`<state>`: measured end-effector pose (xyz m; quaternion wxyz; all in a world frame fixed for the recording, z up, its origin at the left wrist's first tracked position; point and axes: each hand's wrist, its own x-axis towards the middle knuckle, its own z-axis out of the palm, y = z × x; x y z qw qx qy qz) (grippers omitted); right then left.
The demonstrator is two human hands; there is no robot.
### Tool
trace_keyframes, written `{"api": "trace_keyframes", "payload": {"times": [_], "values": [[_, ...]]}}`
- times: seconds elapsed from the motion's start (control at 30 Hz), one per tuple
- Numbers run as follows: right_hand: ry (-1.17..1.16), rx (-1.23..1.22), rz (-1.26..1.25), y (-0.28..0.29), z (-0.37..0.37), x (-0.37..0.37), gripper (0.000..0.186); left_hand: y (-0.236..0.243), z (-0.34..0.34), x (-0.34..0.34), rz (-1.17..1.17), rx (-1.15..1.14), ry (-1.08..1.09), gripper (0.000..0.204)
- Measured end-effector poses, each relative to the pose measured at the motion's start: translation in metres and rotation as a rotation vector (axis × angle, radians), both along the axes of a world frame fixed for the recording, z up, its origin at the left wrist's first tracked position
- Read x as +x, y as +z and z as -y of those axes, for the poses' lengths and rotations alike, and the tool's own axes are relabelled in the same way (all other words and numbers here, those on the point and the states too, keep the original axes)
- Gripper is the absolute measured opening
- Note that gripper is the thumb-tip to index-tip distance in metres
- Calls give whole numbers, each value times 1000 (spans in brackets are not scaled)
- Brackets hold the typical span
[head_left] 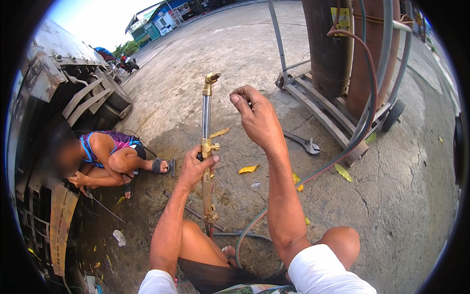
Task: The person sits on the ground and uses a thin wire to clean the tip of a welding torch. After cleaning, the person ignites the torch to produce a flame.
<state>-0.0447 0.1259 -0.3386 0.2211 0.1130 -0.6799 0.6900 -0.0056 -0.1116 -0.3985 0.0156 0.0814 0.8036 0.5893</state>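
Note:
My left hand [198, 166] grips a brass-and-steel cutting torch [206, 113] around its valve body, holding it upright with the angled head at the top. Hoses leave its lower end. My right hand [254, 115] is raised just right of the torch head, fingers pinched on a thin wire [230, 114] that sticks out leftward toward the torch shaft. An adjustable wrench [308, 145] lies on the concrete beyond my right wrist.
A wheeled cart [313, 112] with two gas cylinders [327, 59] stands right, hoses [352, 142] looping down. A person [110, 157] crouches left beside a truck's underside [88, 93], holding a thin rod. A metal bar [191, 208], leaves and a motorbike [127, 62] are also in view.

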Motion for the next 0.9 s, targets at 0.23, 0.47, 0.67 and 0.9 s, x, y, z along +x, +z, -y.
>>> {"api": "trace_keyframes", "payload": {"times": [0.23, 0.47, 0.67, 0.9], "values": [[-71, 87, 28, 4, -6, 5, 43, 3, -7, 1, 5, -16, 5, 20], [147, -167, 65, -3, -14, -6, 36, -2, -3, -3, 11, -20, -7, 24], [300, -410, 125, -10, -17, -9, 21, -3, -3, -3, 9, -18, -8, 24], [698, -778, 38, -16, -20, -8, 42, 2, -7, 0, 16, -10, 5, 21]]}}
